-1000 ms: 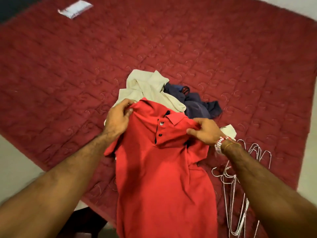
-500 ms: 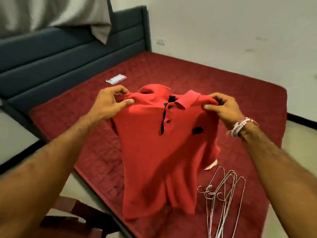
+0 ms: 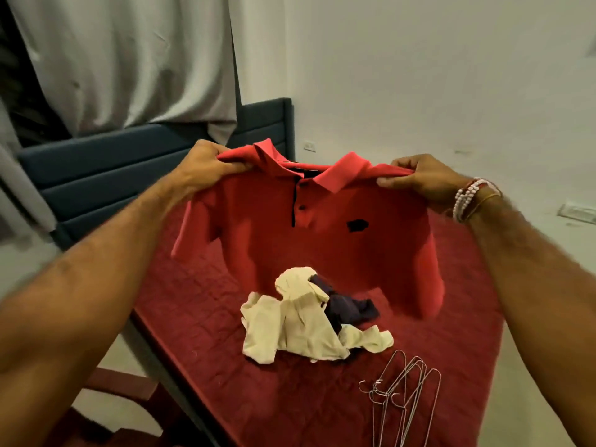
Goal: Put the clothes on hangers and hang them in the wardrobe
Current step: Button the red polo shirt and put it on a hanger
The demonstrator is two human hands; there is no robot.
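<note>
The fingers of the left hand (image 3: 206, 166) are curled round one shoulder seam of a red polo shirt (image 3: 322, 243), and the fingers of the right hand (image 3: 419, 180) pinch the other shoulder. A stack of bracelets (image 3: 467, 198) sits on the right wrist. The shirt is held up in the air above the bed (image 3: 274, 404), shoulders about level and collar at the top. Its buttoned front faces the person and its length drops straight down toward the cover.

The next move likely turns on the wire hangers (image 3: 401, 391). They lie in a loose bundle by the near right corner of the bed, well below both hands and on the right hand's side, so that hand is the nearer one. Their hooks point toward the left edge and their bodies run toward the near edge. One hand would have to let go of the shirt to reach them.

Between shirt and hangers, mid-bed, lies a crumpled cream garment (image 3: 290, 321) with a dark garment (image 3: 350, 306) partly tucked under it.

Hard to make out: the fingertips behind the cloth are hidden, the shirt's hem is blurred, and the hangers' lower ends are cut off at the bottom of the view — their number is unclear. No wardrobe is in sight, only a padded headboard (image 3: 106, 175) and a pale curtain (image 3: 129, 59) beyond.
</note>
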